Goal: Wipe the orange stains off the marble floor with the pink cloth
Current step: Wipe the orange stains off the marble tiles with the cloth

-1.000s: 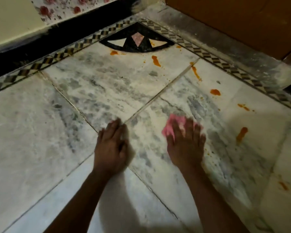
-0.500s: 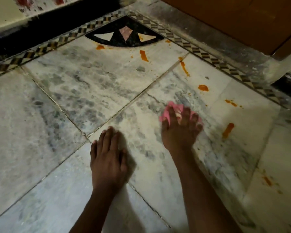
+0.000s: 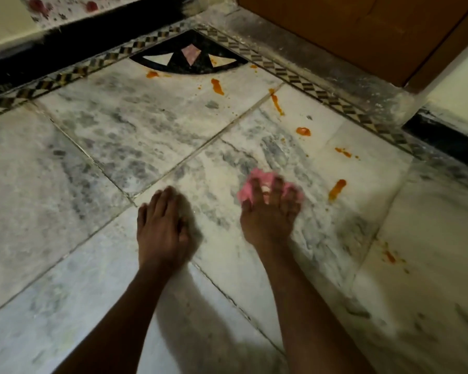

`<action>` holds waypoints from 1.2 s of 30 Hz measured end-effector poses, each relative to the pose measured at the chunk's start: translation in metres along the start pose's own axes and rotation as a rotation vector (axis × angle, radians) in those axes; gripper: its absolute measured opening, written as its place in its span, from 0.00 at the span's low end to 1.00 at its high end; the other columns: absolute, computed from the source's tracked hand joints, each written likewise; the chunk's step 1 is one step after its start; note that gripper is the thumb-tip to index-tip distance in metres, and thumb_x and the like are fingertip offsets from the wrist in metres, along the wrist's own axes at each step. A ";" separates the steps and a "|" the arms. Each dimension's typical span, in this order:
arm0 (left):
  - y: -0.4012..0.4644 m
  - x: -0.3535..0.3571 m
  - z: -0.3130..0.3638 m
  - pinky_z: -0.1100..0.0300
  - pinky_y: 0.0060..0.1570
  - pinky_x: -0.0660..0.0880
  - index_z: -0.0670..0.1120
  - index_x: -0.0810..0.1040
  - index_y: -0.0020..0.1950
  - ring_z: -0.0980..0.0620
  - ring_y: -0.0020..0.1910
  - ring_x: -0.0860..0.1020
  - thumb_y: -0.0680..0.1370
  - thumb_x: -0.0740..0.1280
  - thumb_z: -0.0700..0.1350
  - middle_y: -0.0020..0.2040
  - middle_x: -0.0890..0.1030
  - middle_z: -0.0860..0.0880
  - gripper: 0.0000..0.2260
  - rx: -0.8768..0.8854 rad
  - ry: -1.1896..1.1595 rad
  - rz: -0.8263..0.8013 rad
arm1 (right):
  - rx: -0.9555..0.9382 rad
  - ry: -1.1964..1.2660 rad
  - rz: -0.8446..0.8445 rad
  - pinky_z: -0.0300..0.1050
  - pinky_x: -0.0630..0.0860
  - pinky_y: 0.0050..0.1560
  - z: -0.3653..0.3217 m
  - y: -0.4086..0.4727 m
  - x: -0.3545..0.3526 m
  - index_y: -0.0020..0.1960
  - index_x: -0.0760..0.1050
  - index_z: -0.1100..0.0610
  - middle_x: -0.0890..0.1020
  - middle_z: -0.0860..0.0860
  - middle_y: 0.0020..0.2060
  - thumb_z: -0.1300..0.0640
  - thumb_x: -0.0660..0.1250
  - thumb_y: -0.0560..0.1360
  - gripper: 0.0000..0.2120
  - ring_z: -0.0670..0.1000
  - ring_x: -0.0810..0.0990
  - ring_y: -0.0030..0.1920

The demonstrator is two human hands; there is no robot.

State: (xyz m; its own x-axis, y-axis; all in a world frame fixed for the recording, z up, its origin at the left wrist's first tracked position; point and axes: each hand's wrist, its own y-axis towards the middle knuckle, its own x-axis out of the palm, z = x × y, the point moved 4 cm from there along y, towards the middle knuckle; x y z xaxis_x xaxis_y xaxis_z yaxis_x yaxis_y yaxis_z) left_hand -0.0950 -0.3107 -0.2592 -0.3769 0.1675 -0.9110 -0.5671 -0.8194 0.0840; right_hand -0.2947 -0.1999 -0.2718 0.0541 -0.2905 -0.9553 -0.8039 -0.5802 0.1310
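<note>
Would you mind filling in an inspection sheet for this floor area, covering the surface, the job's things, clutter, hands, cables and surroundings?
Surface: grey-veined marble floor, dusty, with tile joints.
Job's things: pink cloth bunched on the floor under the right hand; orange stains remain, the nearest just right of the cloth, others further out.
Clutter: nothing seen.
Hands: right hand presses the cloth with spread fingers; left hand rests on bare marble.
Cables: nothing seen.
Surroundings: chequered border strip, black corner inlay, black skirting, wooden door.
</note>
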 end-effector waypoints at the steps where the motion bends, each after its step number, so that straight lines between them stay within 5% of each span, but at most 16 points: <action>1: -0.001 -0.001 0.001 0.37 0.74 0.66 0.41 0.76 0.72 0.36 0.77 0.69 0.73 0.60 0.50 0.77 0.72 0.39 0.29 0.008 -0.021 -0.017 | -0.104 0.001 -0.031 0.74 0.57 0.79 -0.003 -0.017 -0.004 0.79 0.70 0.39 0.64 0.57 0.83 0.39 0.55 0.79 0.28 0.71 0.61 0.81; 3: -0.007 0.001 0.008 0.37 0.68 0.70 0.40 0.78 0.66 0.35 0.74 0.73 0.72 0.60 0.51 0.73 0.75 0.39 0.26 0.057 -0.049 -0.057 | -0.259 -0.053 -0.077 0.71 0.57 0.80 0.019 -0.073 -0.024 0.80 0.64 0.35 0.61 0.52 0.84 0.38 0.54 0.81 0.27 0.65 0.58 0.83; 6: -0.024 0.005 0.026 0.35 0.70 0.70 0.39 0.77 0.70 0.34 0.75 0.71 0.73 0.58 0.54 0.75 0.74 0.36 0.31 0.111 -0.092 -0.087 | -0.207 -0.077 -0.073 0.69 0.55 0.80 0.082 -0.116 -0.043 0.82 0.57 0.33 0.58 0.49 0.85 0.37 0.54 0.82 0.28 0.61 0.58 0.84; 10: -0.062 0.027 0.087 0.35 0.77 0.62 0.41 0.74 0.76 0.38 0.79 0.68 0.73 0.57 0.54 0.80 0.70 0.40 0.33 0.148 -0.147 -0.084 | 0.021 -0.090 -0.010 0.73 0.60 0.78 0.108 -0.069 -0.040 0.78 0.70 0.38 0.69 0.55 0.80 0.37 0.55 0.79 0.28 0.68 0.68 0.79; 13: -0.074 0.040 0.115 0.35 0.78 0.59 0.42 0.74 0.76 0.40 0.80 0.67 0.74 0.57 0.52 0.80 0.70 0.41 0.32 0.072 -0.137 -0.033 | -0.008 -0.076 0.012 0.74 0.61 0.78 0.091 -0.057 -0.036 0.77 0.73 0.40 0.70 0.56 0.80 0.37 0.56 0.76 0.30 0.72 0.67 0.78; 17: -0.076 0.046 0.125 0.32 0.77 0.60 0.40 0.73 0.77 0.37 0.80 0.66 0.75 0.56 0.54 0.80 0.69 0.39 0.33 0.039 -0.113 0.015 | -0.211 -0.111 -0.119 0.67 0.53 0.82 0.113 -0.131 -0.058 0.82 0.54 0.32 0.53 0.48 0.86 0.37 0.55 0.81 0.30 0.60 0.50 0.86; 19: -0.075 0.049 0.124 0.32 0.78 0.58 0.41 0.71 0.79 0.37 0.81 0.64 0.76 0.55 0.55 0.81 0.67 0.38 0.34 0.056 -0.048 0.001 | -0.182 -0.118 -0.114 0.65 0.53 0.82 0.144 -0.166 -0.073 0.82 0.50 0.30 0.51 0.46 0.86 0.36 0.53 0.82 0.30 0.57 0.50 0.86; 25: -0.072 0.060 0.130 0.29 0.77 0.53 0.43 0.68 0.81 0.37 0.83 0.60 0.77 0.54 0.53 0.83 0.64 0.39 0.33 0.074 0.051 -0.039 | 0.123 -0.073 0.024 0.67 0.56 0.81 0.180 -0.068 -0.057 0.80 0.66 0.38 0.65 0.54 0.83 0.38 0.56 0.82 0.27 0.68 0.61 0.82; 30: -0.071 0.058 0.130 0.26 0.73 0.59 0.45 0.70 0.80 0.36 0.81 0.64 0.78 0.54 0.54 0.82 0.66 0.40 0.32 0.096 0.085 -0.045 | -0.133 -0.065 -0.070 0.66 0.49 0.82 0.155 -0.127 -0.072 0.82 0.56 0.31 0.54 0.47 0.86 0.40 0.58 0.81 0.30 0.59 0.49 0.86; 36: -0.072 0.063 0.128 0.29 0.77 0.55 0.47 0.68 0.81 0.39 0.83 0.61 0.79 0.54 0.55 0.84 0.63 0.43 0.31 0.075 0.088 -0.050 | 0.361 -0.061 0.114 0.71 0.56 0.80 0.248 -0.124 -0.083 0.81 0.64 0.39 0.63 0.55 0.83 0.39 0.58 0.82 0.28 0.65 0.61 0.82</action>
State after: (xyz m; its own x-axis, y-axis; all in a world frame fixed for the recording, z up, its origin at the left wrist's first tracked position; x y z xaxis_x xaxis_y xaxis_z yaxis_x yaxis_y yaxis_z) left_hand -0.1714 -0.1708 -0.2707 -0.2831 0.1560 -0.9463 -0.6379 -0.7674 0.0643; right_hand -0.3467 0.0848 -0.2745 -0.0739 -0.2855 -0.9555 -0.9602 -0.2385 0.1455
